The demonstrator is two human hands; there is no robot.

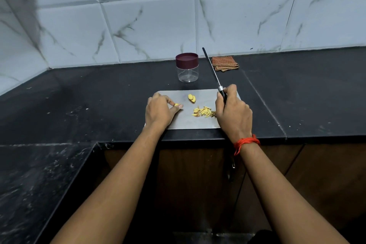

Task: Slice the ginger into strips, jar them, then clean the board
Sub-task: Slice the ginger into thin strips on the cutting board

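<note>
matt grey board [190, 123], perhaps metal, clear plastic jar [187, 74]

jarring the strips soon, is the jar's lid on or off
On: the maroon lid sits atop the upright clear jar.

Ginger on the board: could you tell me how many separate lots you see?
3: a piece pinched by the left hand, slices farther back, strips beside the right hand, which may hide more.

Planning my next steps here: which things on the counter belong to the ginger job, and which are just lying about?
Job: knife in right hand; ginger piece pinched by left hand; ginger slices; strips; board; lidded jar.
Lying about: folded cloth beyond the board, though it might wipe it later.
</note>
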